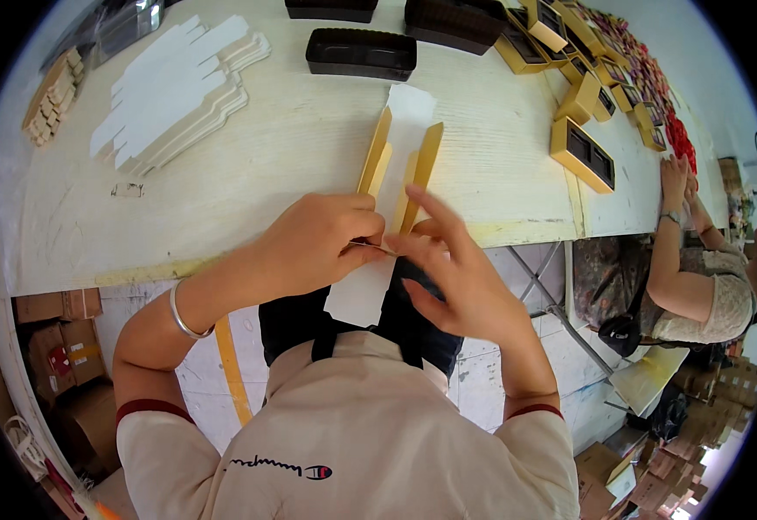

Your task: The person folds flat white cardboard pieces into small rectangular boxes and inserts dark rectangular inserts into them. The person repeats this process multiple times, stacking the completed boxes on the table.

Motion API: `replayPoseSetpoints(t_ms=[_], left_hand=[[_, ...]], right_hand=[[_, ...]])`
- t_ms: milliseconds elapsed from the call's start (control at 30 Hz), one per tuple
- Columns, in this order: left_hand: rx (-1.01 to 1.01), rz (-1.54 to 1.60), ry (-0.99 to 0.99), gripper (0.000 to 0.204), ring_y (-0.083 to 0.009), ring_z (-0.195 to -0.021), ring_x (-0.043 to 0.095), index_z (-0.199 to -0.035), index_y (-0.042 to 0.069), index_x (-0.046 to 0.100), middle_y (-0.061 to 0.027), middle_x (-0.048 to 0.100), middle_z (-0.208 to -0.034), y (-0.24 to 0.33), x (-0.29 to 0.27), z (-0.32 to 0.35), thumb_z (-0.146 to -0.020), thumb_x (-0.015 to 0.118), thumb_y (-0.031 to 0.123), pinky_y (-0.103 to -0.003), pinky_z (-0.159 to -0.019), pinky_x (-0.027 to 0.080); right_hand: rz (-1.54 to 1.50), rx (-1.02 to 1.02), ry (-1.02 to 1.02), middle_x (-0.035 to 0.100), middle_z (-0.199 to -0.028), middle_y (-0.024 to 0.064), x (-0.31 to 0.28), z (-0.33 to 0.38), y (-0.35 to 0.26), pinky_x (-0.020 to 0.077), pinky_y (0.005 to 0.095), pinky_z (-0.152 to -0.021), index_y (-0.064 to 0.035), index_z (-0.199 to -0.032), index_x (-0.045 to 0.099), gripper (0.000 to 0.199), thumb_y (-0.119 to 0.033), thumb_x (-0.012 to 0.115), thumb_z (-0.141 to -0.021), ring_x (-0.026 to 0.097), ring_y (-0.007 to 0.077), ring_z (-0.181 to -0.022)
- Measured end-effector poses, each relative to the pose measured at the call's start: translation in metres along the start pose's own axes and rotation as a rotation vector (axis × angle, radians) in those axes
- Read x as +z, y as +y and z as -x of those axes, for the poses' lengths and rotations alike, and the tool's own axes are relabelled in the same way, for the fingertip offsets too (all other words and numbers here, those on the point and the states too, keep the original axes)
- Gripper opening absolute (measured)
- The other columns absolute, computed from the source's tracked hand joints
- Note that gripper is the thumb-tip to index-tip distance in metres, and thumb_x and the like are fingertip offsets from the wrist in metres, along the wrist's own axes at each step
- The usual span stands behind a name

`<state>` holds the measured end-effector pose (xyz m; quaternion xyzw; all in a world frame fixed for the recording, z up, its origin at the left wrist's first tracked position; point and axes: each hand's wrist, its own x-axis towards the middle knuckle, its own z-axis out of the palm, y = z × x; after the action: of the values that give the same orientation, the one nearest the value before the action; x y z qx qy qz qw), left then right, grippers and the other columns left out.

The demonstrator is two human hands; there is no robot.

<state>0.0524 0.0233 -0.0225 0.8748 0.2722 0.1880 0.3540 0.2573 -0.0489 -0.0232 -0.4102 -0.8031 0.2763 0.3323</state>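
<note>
In front of me a partly folded carton (411, 106), white inside and gold outside, lies across the table's near edge. Its gold side walls stand up, and the white near end hangs over my lap. My left hand (322, 232) is closed, thumb and fingers pinching the carton's left side near the table edge. On the other side my right hand (465, 269) has its fingers spread, slightly blurred. Its index finger reaches to the right gold wall, other fingertips are close to the left hand's pinch, and the thumb stands apart. The hands hide the carton's middle.
White flat carton blanks (175, 95) are stacked at the left, beside small wooden pieces (53, 95). Dark plastic trays (361, 54) stand at the back. Gold boxes with dark inserts (582, 154) lie at the right, where another person's hands (678, 178) rest by red items (680, 139).
</note>
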Motion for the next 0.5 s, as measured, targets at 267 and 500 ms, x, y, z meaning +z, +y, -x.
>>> replayPoseSetpoints(t_ms=[267,500], left_hand=[[-0.154,0.298,-0.197,0.016,-0.0129,-0.067,0.054,-0.094,0.001,0.059,-0.0062,0.060,-0.086,0.009,-0.012,-0.004,-0.084,0.068,0.010,-0.027,-0.059,0.043],[-0.153,0.629,0.015,0.028,-0.0099,-0.079,0.056,-0.117,0.005,0.045,-0.0112,0.053,-0.118,-0.002,0.010,0.011,-0.092,0.057,0.005,-0.023,-0.063,0.045]], right_hand=[[0.151,-0.268,0.378,0.061,-0.110,0.0151,0.036,0.016,0.021,0.0486,0.0376,-0.073,0.0039,-0.101,0.062,0.037,0.005,0.069,-0.065,0.059,0.0293,-0.087],[-0.436,0.123,0.547,0.054,-0.107,0.0127,0.047,0.011,0.011,0.0434,0.0249,-0.065,-0.0003,-0.100,0.057,0.020,0.006,0.064,-0.082,0.053,0.0150,-0.080]])
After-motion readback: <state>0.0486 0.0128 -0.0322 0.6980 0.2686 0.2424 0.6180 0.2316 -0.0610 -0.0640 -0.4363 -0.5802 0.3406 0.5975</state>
